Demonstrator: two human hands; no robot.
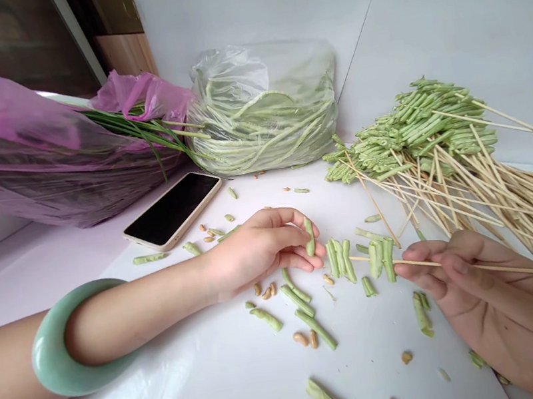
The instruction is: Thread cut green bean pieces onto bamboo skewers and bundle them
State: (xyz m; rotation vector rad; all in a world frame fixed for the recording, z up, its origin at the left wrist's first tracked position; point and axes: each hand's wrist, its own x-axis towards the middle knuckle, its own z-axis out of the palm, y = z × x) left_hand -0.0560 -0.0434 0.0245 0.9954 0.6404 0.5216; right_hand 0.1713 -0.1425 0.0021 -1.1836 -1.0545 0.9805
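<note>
My hands are apart: at nine o'clock my left hand (259, 251) pinches a long-bean piece (309, 236); at four o'clock my right hand (496, 305) grips a bamboo skewer (474, 265).

At twelve o'clock, a clear plastic bag (262, 109) looks thin and crinkled; at ten, a pink plastic bag (19, 144) has a glossy sheen. At three, bamboo skewers (516, 214) show matt, pale wood. At eight, a bangle (51, 345) looks polished, glossy and stone-like. Centrally, bean pieces (339, 259) look smooth and dull.
</note>
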